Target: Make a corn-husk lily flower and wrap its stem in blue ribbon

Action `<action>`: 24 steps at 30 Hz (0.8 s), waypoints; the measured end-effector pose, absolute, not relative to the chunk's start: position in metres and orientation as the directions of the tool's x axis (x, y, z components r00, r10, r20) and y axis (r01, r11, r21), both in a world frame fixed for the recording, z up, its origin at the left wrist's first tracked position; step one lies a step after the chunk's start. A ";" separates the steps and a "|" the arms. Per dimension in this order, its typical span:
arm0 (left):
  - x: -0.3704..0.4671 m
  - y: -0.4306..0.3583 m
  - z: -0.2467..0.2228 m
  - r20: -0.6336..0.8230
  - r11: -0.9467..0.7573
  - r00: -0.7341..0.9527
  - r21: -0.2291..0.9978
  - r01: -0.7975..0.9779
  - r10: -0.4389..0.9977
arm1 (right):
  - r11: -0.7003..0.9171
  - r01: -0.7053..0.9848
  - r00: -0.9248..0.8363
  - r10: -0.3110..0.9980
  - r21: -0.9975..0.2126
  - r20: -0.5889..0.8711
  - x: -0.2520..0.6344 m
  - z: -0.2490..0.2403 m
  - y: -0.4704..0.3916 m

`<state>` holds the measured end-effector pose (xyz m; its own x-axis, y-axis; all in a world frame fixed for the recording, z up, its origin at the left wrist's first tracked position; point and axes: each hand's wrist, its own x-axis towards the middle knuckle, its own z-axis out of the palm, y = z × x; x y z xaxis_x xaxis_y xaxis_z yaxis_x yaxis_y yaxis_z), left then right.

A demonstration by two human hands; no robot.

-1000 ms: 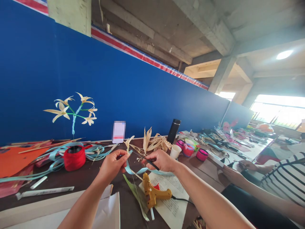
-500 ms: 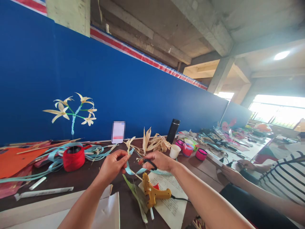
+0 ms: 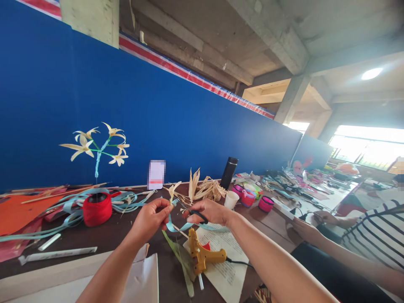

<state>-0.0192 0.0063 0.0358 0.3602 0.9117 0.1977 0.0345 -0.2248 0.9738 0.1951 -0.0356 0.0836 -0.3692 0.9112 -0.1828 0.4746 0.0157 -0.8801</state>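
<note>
Between the thumb and fingers of my left hand (image 3: pixel 158 212) is a small pale husk flower (image 3: pixel 172 189), with a light blue ribbon (image 3: pixel 170 225) hanging beside it. My right hand (image 3: pixel 206 211) is closed around black-handled scissors (image 3: pixel 199 216), whose blades point left toward the ribbon near my left fingertips. Below the hands a yellow glue gun (image 3: pixel 202 254) lies on a printed sheet (image 3: pixel 232 269). A green husk leaf (image 3: pixel 178 254) is left of it. Dried husks (image 3: pixel 210 189) are piled behind my right hand.
A husk flower spray (image 3: pixel 98 153) stands in a red roll (image 3: pixel 97 209) at the left. A phone (image 3: pixel 156 174), black bottle (image 3: pixel 229 172) and white cup (image 3: pixel 231 200) are at the back. White board (image 3: pixel 151 277) lies in front. Another person's striped sleeve (image 3: pixel 375 231) is at the right.
Both hands keep nearly the same place and grip. The flower at my left fingertips has shifted very slightly to the right, and the flower spray at the left leans a little to the right.
</note>
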 end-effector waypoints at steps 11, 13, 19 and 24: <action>-0.020 0.009 0.031 0.221 -0.261 0.371 0.963 0.061 0.902 | 0.022 0.443 -0.341 0.929 -0.896 -0.146 0.194 0.078 -0.033; -0.020 0.009 0.031 0.218 -0.258 0.373 0.965 0.058 0.902 | 0.026 0.443 -0.341 0.929 -0.896 -0.141 0.193 0.079 -0.034; -0.019 0.010 0.032 0.216 -0.253 0.372 0.966 0.053 0.903 | 0.021 0.444 -0.340 0.929 -0.896 -0.146 0.193 0.082 -0.035; -0.019 0.011 0.030 0.223 -0.255 0.363 0.966 0.043 0.905 | 0.087 0.469 -0.329 0.941 -0.879 -0.082 0.193 0.083 -0.036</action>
